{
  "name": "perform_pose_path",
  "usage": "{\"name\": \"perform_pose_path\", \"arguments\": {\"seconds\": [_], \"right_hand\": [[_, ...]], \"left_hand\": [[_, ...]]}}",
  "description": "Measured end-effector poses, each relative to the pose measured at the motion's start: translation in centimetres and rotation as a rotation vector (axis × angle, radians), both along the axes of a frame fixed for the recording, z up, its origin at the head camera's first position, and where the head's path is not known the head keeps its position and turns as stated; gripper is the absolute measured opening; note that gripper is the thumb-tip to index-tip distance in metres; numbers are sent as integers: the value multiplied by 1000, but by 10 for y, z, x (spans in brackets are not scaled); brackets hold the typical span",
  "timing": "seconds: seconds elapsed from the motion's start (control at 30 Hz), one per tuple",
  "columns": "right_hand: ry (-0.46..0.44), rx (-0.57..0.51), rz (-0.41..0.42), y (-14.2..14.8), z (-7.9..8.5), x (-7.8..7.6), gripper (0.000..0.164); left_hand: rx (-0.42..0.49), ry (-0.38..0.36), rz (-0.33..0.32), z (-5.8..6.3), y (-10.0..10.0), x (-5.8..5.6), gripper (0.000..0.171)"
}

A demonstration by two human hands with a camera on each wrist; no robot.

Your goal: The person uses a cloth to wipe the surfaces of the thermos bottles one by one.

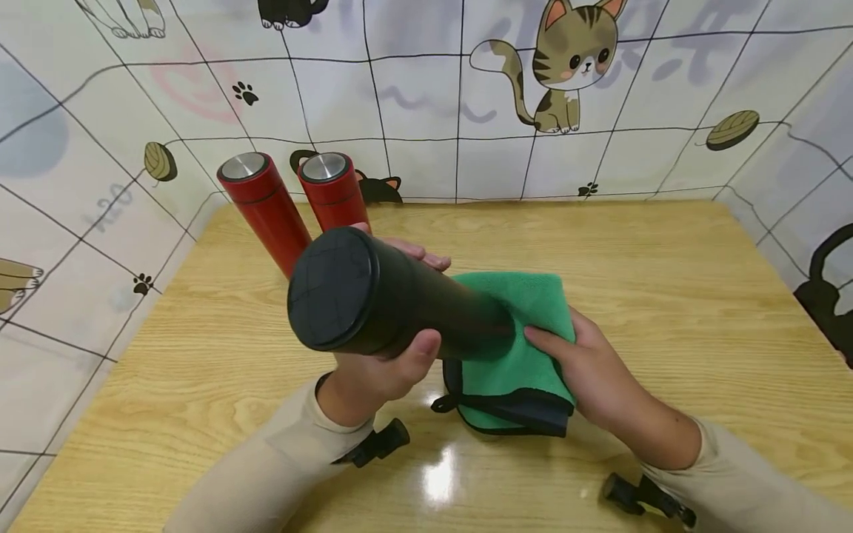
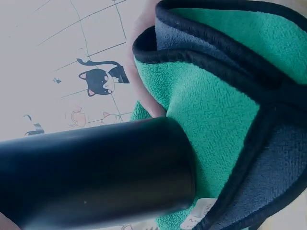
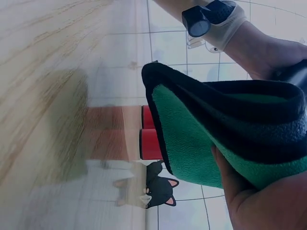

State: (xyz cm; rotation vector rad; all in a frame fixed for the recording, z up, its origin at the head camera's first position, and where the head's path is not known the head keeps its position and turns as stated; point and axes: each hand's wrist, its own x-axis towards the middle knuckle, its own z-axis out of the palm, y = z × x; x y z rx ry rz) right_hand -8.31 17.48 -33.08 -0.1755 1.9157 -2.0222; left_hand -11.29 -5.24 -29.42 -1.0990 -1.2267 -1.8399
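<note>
My left hand (image 1: 376,377) grips a black thermos (image 1: 426,296) around its middle, tilted, with one flat end facing the head camera. A folded green towel (image 1: 520,311) with black edging, a hanging loop and a grey reverse is in my right hand (image 1: 603,370), thumb on top. The towel meets the far end of the thermos. In the left wrist view, the thermos (image 2: 96,172) ends against the towel (image 2: 206,105), and a white tag shows beside it. The right wrist view has the towel (image 3: 187,139) bunched above the fingers of my right hand (image 3: 268,206).
Two red thermoses with silver tops, the left one (image 1: 266,215) and the right one (image 1: 333,189), stand behind the left hand. The wooden table (image 1: 666,296) is bordered by a cat-patterned, grid-lined backdrop (image 1: 413,96). A small dark device is strapped at each wrist.
</note>
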Motion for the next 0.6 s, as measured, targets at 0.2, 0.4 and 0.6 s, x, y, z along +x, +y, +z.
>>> {"name": "perform_pose_path", "arguments": {"seconds": [0.2,0.4,0.6], "right_hand": [[-25,-24,4,0,3,-2,40],[-19,4,-34,1,7,-4,41],[-31,-13,-37,0,9,-5,39]], "left_hand": [[1,-22,-31,2,0,0,74],[-29,-43,78,5,-3,-5,73],[-77,-27,114,6,-7,-6,77]]}}
